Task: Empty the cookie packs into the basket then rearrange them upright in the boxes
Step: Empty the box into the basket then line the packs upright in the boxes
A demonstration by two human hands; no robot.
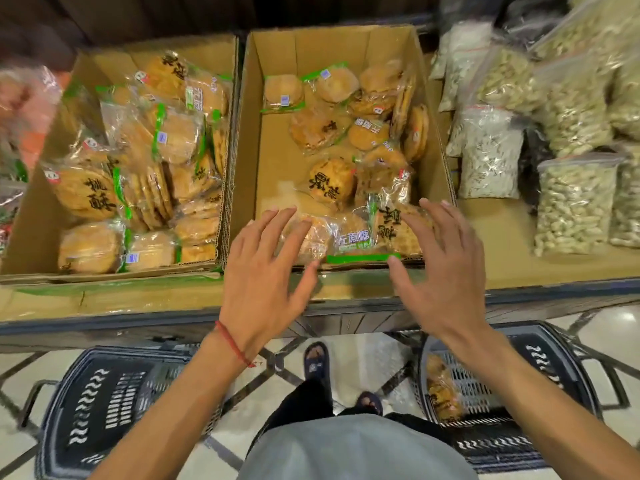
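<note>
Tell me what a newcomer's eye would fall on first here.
The left hand and the right hand spread open over the near end of the central brown cardboard box, half filled with jumbled clear-wrapped round golden cookie packs. To its left, a second brown cardboard box is crowded with the same packs. On the tiled floor below stand a left black plastic basket and a right black plastic basket, the latter holding some packs.

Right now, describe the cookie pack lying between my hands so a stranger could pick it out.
Find the right cardboard box, the emptier of the two. At its near wall, between the left hand and the right hand, lies the cookie pack with a green strip along its near edge and a green-and-white label, unlike the right neighbour with big black characters.
</note>
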